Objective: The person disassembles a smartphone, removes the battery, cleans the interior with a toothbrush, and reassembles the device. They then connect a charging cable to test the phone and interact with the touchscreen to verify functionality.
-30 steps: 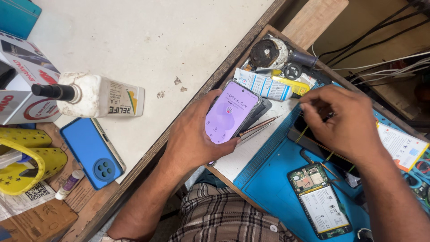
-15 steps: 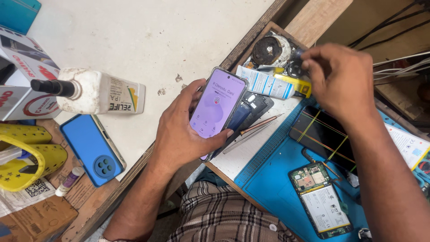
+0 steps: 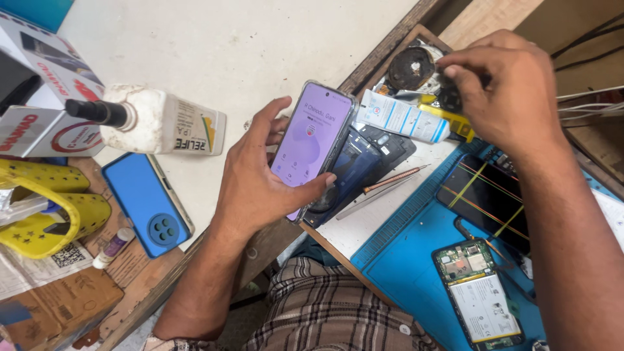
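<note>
1. The left hand (image 3: 260,188) gripped a phone with a lit purple screen (image 3: 311,142), held upright and tilted over the edge of the workbench. The thumb pressed the phone's lower right edge, and the fingers curled behind its left side, so the hand was clamped around it.
2. Just behind that phone lay a dark phone back (image 3: 364,162), flat on the white pad and partly hidden by it.
3. The right hand (image 3: 504,91) hovered over the wooden tray (image 3: 390,49) at the top of the bench, fingers bent downward and bunched together with the tips among small parts beside a round rusty disc (image 3: 409,67). Whether the fingertips pinched anything could not be told, since the hand covered them.
4. A white tube with blue marks (image 3: 400,117) lay just under that hand, beside a yellow tool (image 3: 448,120).
5. A copper-tipped probe (image 3: 393,179) rested on the pad between the held phone and the blue mat (image 3: 416,253).
6. On the mat lay a black screen panel with yellow tape strips (image 3: 487,195) and an opened phone showing its circuit board (image 3: 481,292).
7. On the left of the bench sat a white bottle with a black nozzle (image 3: 156,121) and a blue phone, face down (image 3: 148,203).
</note>
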